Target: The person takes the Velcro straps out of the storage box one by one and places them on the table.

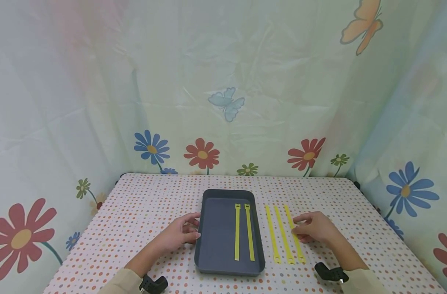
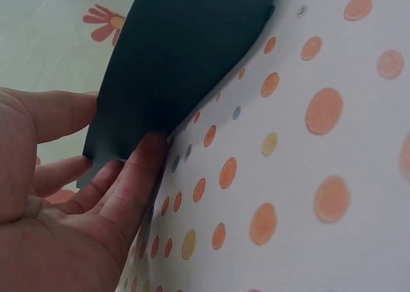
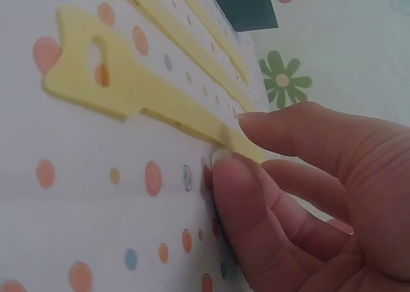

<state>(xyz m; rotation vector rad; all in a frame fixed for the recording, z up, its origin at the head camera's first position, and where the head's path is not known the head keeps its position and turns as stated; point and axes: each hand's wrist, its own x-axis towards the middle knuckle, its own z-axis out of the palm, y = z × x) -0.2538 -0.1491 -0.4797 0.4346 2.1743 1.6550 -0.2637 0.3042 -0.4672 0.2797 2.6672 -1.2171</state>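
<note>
A dark grey rectangular tray (image 1: 216, 234) stands on the dotted tabletop. Inside it, to the right, lie two yellow slotted straps (image 1: 237, 234), slotted ends away from me. My left hand (image 1: 181, 232) is at the tray's left side; in the left wrist view its fingertips touch the outer wall (image 2: 186, 55). Three more yellow straps lie right of the tray, slotted ends toward me. My right hand (image 1: 315, 226) is at the rightmost strap (image 3: 96, 68). In the right wrist view the thumb tip is right at this strap's edge, the index fingertip on its other side.
White cloth with coloured dots covers the table (image 1: 153, 196). A curtain with flowers and butterflies (image 1: 172, 81) hangs behind and along both sides. Each wrist wears a black strapped device (image 1: 331, 272).
</note>
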